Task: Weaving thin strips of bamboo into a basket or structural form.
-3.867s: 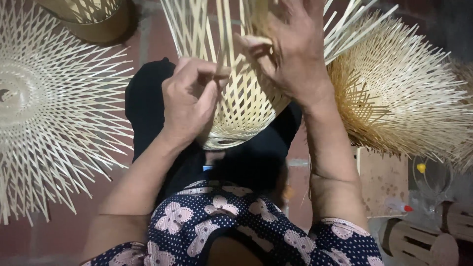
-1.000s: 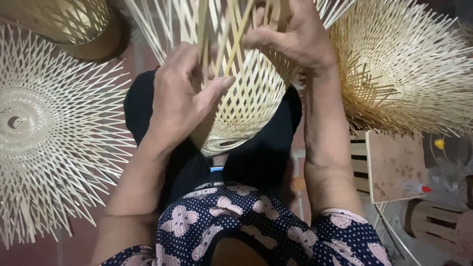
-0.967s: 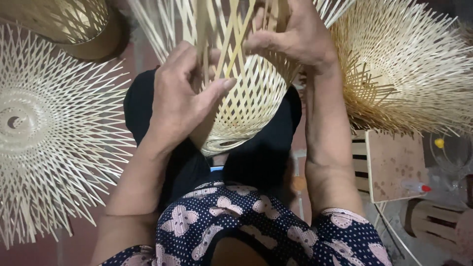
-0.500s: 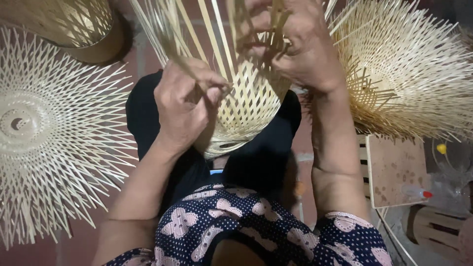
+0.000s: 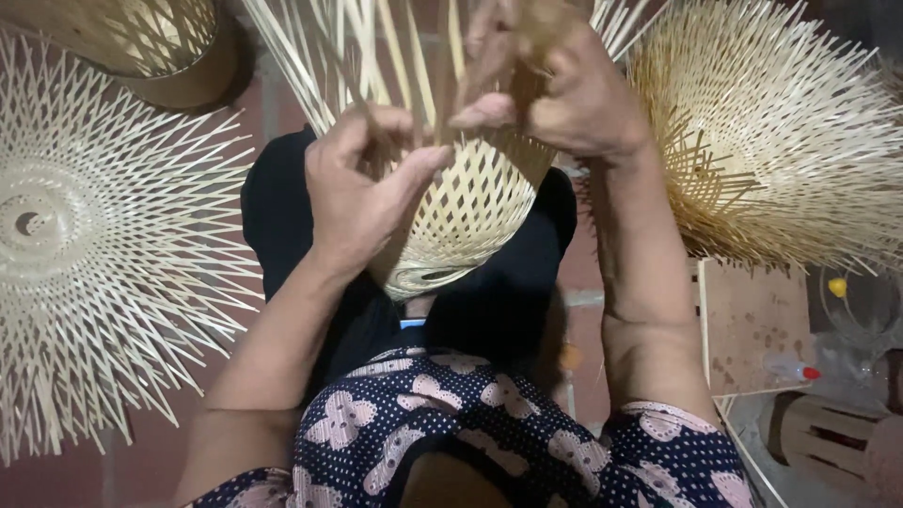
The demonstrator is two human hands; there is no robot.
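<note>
Bamboo basket (image 5: 461, 216) on lap, centre frame. Left hand (image 5: 362, 193) now pinching one strip (image 5: 362, 85) at 11 o'clock, earlier flat; right hand (image 5: 564, 94) closed on strips at 1 o'clock. Weaving ongoing.

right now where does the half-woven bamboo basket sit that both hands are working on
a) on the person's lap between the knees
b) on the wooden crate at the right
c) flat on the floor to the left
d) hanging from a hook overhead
a: the half-woven basket rests on the dark-trousered lap, with the left hand and right hand gripping its loose strips.
</note>
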